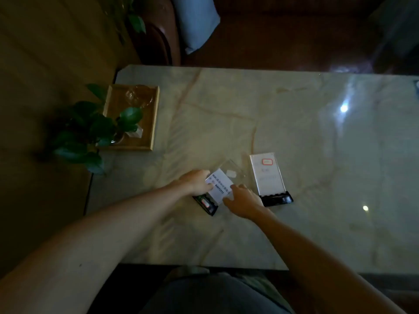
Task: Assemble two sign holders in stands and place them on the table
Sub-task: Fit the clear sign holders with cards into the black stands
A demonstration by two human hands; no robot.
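On the marble table (pixel 294 137) a clear sign holder (pixel 267 173) with a red-outlined label rests in its black stand (pixel 276 199) at the right. To its left a second clear sign holder (pixel 223 181) carries a white card with printed text and meets another black stand (pixel 206 203). My left hand (pixel 196 181) grips the card's left edge. My right hand (pixel 243 199) touches the holder's lower right edge, fingers bent; whether it grips is unclear.
A wooden tray (pixel 154 118) at the table's left end holds a glass vase with a leafy plant (pixel 97 130) and a clear glass dish. A dark sofa with a pale cushion (pixel 195 21) stands beyond the far edge.
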